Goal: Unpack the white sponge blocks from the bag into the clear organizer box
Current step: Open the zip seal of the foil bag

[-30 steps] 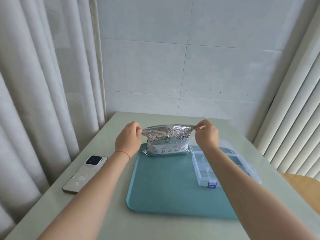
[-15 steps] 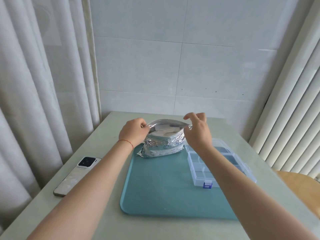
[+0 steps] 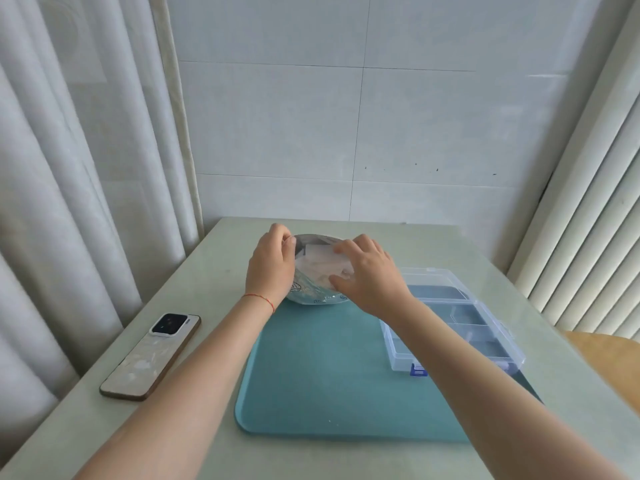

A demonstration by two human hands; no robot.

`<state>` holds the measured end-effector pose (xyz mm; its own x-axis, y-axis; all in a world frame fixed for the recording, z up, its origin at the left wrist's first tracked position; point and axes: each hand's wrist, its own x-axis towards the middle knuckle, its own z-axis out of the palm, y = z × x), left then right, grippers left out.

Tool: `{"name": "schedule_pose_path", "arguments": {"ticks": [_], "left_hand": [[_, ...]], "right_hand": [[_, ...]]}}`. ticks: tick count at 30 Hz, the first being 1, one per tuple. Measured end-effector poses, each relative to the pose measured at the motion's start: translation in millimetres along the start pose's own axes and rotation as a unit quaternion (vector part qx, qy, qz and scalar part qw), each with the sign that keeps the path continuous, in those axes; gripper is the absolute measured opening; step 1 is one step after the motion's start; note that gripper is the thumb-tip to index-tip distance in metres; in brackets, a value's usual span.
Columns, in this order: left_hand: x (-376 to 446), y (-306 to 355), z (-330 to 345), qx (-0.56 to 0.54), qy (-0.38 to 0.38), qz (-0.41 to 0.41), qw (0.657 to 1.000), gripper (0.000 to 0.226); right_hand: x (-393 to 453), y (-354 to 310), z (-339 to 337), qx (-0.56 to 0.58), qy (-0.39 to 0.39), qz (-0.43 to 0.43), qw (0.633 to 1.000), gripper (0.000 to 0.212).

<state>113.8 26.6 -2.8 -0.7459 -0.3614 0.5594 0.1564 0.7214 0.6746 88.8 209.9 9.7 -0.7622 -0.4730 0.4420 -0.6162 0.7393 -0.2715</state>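
Head view: a pale green table (image 3: 433, 244) carries a teal mat (image 3: 329, 375). On the mat's right side lies the clear organizer box (image 3: 460, 323), lid open. At the mat's far edge stands the silvery bag (image 3: 311, 296), mouth gaping. The left hand (image 3: 272, 268) pinches the bag's left rim. The right hand (image 3: 367, 275) reaches into the mouth, fingers curled over the white sponge blocks (image 3: 322, 265); whether it grips one is unclear. A phone (image 3: 152, 356) lies left of the mat.
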Motion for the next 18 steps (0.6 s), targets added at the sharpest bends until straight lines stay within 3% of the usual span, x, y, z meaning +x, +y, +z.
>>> {"name": "schedule_pose_path", "arguments": {"ticks": [6,9,14,18], "left_hand": [[-11,-15,0,0.093,-0.087,-0.028,0.991,0.014],[-18,-15,-1,0.095,-0.107,-0.046,0.989,0.015],[-25,-10,-5,0.074,-0.088,-0.050,0.992,0.014],[-33,-2,-15,-0.015,-0.035,0.037,0.999,0.024]], "right_hand": [[-2,1,15,0.017,-0.015,0.022,0.999,0.033],[-5,-2,14,0.021,-0.011,0.025,0.999,0.036],[-12,-11,13,-0.011,-0.010,0.026,1.000,0.055],[-17,-17,13,-0.062,-0.018,0.004,0.998,0.048]]}}
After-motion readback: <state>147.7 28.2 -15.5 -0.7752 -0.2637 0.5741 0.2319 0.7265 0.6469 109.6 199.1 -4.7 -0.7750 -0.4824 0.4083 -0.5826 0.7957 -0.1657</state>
